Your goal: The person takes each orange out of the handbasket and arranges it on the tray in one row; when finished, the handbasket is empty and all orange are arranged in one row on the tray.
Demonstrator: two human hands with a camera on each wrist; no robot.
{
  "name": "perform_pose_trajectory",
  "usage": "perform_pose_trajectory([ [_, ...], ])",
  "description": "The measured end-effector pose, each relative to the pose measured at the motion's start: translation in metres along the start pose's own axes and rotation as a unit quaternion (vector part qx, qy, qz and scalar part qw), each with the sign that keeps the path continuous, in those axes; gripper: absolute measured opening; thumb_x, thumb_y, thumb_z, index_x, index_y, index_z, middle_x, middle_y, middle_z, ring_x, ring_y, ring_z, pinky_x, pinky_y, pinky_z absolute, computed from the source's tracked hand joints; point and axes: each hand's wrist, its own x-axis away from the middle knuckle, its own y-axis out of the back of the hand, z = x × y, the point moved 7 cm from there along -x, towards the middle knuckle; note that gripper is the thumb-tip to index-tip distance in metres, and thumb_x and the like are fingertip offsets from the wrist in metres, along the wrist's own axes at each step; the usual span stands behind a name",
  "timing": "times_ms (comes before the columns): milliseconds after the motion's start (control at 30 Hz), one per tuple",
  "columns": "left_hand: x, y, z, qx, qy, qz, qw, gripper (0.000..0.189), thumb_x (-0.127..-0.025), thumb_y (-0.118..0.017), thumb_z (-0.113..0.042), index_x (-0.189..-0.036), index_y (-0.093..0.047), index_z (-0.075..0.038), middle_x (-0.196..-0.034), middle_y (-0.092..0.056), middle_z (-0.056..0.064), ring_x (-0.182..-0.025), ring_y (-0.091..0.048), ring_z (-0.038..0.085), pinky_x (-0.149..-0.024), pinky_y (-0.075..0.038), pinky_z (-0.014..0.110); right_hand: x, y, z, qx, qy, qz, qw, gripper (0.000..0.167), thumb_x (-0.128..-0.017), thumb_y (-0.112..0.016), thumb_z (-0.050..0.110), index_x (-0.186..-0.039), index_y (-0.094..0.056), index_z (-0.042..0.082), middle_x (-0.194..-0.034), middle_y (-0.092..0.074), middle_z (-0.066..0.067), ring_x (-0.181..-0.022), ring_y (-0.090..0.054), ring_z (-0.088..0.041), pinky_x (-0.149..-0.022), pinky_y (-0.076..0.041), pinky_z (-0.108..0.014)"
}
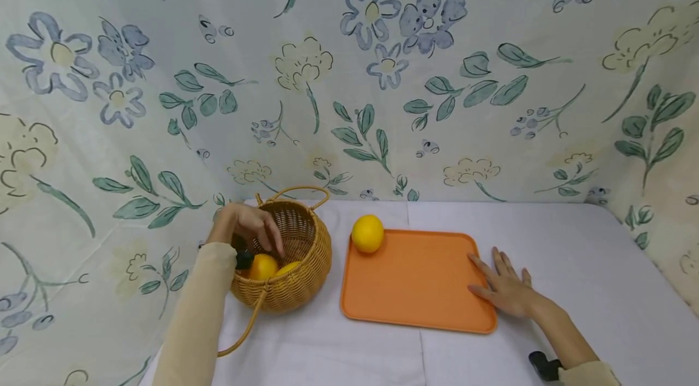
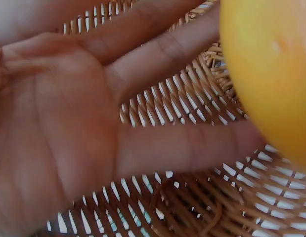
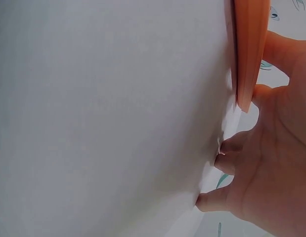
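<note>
My left hand (image 1: pixel 253 225) reaches over the rim into a round wicker basket (image 1: pixel 314 270). Its fingers (image 2: pixel 187 143) are fairly straight in the left wrist view, and the index fingertip meets a smooth yellow-orange fruit (image 2: pixel 276 74); whether it presses or only lies against it, I cannot tell. In the head view a yellow-orange fruit (image 1: pixel 263 266) and another yellow fruit (image 1: pixel 288 268) lie in the basket. One round yellow fruit (image 1: pixel 368 233) sits on the orange tray (image 1: pixel 415 283), at its far left corner. Spread at the tray's right edge, my right hand (image 1: pixel 510 292) touches the rim and the cloth.
A white cloth (image 1: pixel 327 349) covers the table. Behind and to the left hangs a floral curtain (image 1: pixel 349 101). The basket's two loop handles stick out, one at the back (image 1: pixel 300 190) and one toward the front (image 1: pixel 246 331).
</note>
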Motion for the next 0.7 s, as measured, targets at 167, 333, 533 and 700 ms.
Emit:
perform_pose_trajectory([
  [167, -0.0029, -0.0024, 0.0021, -0.016, 0.023, 0.009, 0.9996, 0.029, -0.094, -0.068, -0.001, -0.123, -0.074, 0.0, -0.128, -0.075, 0.009, -0.105, -0.068, 0.017, -0.09, -0.061, 0.037, -0.0001, 0.0009, 0.0007, 0.003, 0.002, -0.002, 1.0, 0.083, -0.1, -0.059, 0.054, -0.161, -0.027, 0.007, -0.162, 0.007, -0.045, -0.148, 0.007, -0.066, -0.106, 0.013, -0.087],
  [333, -0.0041, -0.0014, 0.0053, -0.039, 0.046, -0.001, 0.9982, 0.031, -0.09, -0.071, 0.0, -0.121, -0.077, -0.004, -0.126, -0.075, 0.007, -0.101, -0.066, 0.016, -0.086, -0.061, 0.032, -0.0001, 0.001, 0.0003, 0.009, 0.0, -0.004, 0.9999, 0.083, -0.1, -0.059, 0.055, -0.161, -0.027, 0.007, -0.162, 0.007, -0.045, -0.148, 0.006, -0.066, -0.107, 0.013, -0.087],
  [533, -0.0047, -0.0029, 0.0061, -0.051, 0.063, 0.012, 0.9966, 0.033, -0.092, -0.069, 0.004, -0.123, -0.076, -0.004, -0.13, -0.073, 0.007, -0.101, -0.064, 0.015, -0.09, -0.059, 0.03, -0.0002, 0.0005, 0.0006, 0.008, 0.002, -0.004, 1.0, 0.083, -0.1, -0.059, 0.055, -0.161, -0.027, 0.008, -0.162, 0.007, -0.045, -0.148, 0.006, -0.066, -0.106, 0.013, -0.087],
  [700, -0.0033, -0.0054, 0.0055, -0.06, 0.066, 0.017, 0.9959, 0.034, -0.092, -0.068, 0.004, -0.124, -0.076, -0.006, -0.132, -0.072, 0.006, -0.1, -0.064, 0.014, -0.086, -0.06, 0.029, -0.0008, -0.0007, -0.0005, 0.009, 0.001, -0.004, 1.0, 0.083, -0.1, -0.058, 0.056, -0.161, -0.027, 0.008, -0.162, 0.007, -0.045, -0.148, 0.006, -0.066, -0.107, 0.013, -0.087],
])
